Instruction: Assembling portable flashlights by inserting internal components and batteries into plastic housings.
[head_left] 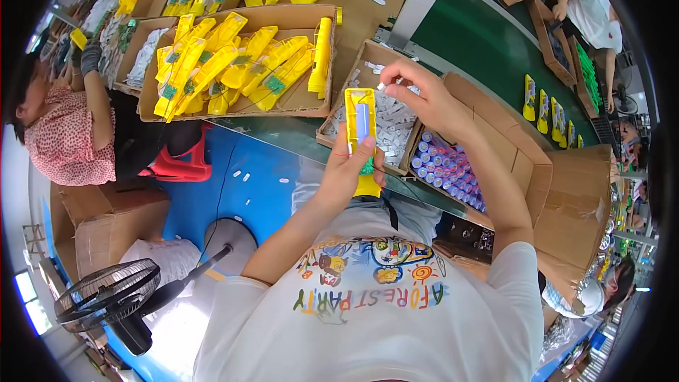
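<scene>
My left hand is closed around a long yellow plastic housing, its open side facing up. Inside the housing lie a blue cylindrical battery and, by my thumb, a green circuit board. Thumb and forefinger of my right hand pinch a small white plastic piece, just right of the housing's far end and apart from it. Beneath both hands is a shallow cardboard box of small white pieces. A tray of batteries with purple-blue wrapping stands to its right.
A cardboard box of yellow housings with green boards stands at left. An open carton lies right of the batteries. Several yellow pieces line the green bench. A black fan and a co-worker are at left.
</scene>
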A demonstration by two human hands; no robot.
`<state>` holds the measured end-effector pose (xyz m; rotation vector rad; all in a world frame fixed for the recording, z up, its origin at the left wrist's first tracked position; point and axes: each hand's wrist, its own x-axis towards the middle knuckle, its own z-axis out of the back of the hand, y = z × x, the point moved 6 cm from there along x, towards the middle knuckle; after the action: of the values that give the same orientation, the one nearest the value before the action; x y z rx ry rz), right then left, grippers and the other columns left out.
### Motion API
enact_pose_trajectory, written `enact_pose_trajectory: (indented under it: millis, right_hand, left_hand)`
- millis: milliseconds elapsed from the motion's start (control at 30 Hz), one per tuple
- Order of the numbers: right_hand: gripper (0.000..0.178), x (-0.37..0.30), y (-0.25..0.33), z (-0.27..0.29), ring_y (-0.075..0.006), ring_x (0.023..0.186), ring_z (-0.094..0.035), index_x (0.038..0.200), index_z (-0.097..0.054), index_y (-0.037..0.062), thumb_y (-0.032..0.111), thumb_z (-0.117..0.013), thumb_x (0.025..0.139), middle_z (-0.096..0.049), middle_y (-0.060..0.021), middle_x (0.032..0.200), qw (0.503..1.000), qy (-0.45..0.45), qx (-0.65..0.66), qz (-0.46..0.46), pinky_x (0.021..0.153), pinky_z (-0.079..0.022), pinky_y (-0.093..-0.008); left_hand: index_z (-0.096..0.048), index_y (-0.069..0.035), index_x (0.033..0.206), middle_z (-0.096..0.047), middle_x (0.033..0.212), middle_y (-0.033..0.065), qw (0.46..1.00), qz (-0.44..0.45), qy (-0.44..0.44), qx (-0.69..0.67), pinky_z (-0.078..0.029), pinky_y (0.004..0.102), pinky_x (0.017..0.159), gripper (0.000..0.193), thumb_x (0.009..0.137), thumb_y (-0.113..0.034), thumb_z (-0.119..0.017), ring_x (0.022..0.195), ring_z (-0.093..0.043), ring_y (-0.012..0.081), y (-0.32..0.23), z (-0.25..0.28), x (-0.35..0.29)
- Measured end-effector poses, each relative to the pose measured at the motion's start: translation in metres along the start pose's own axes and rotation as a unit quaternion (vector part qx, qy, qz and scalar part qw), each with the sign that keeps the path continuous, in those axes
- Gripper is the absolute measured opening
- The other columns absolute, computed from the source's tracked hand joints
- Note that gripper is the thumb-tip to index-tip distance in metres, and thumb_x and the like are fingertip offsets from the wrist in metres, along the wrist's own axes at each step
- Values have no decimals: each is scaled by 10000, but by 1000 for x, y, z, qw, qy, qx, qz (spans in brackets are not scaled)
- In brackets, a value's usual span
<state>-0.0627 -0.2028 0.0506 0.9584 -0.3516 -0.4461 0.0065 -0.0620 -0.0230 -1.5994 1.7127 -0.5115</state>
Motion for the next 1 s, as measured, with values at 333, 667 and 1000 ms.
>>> enact_pose_trajectory:
  millis: [333,667,1000]
  right_hand:
    - [165,-12,13,-9,-196,998,-541,946,-603,72,140,-681,817,-588,-54,1071,967,-200,-126,100,879,-408,-335]
    - [156,-17,-2,4,-157,1031,-521,972,-604,52,107,-665,839,-566,-50,1060,981,-162,85,-63,894,-424,-315]
    - [268,-175,-336,424,-323,992,-617,1132,-616,73,186,-487,926,-648,-159,1048,751,-434,-430,-251,860,-471,-378]
  left_hand:
    - [-309,-145,1248,-559,814,77,999,22,17,29,-507,295,558,349,988,-321,-462,617,-598,173,0,-8,-4]
    - [-282,-126,1266,-571,837,78,991,-7,101,84,-506,276,554,355,996,-289,-445,627,-599,163,-3,-14,5]
    - [-626,-5,995,-651,1004,141,592,-371,-383,604,-499,324,818,184,841,15,-528,936,-633,238,-229,80,-16]
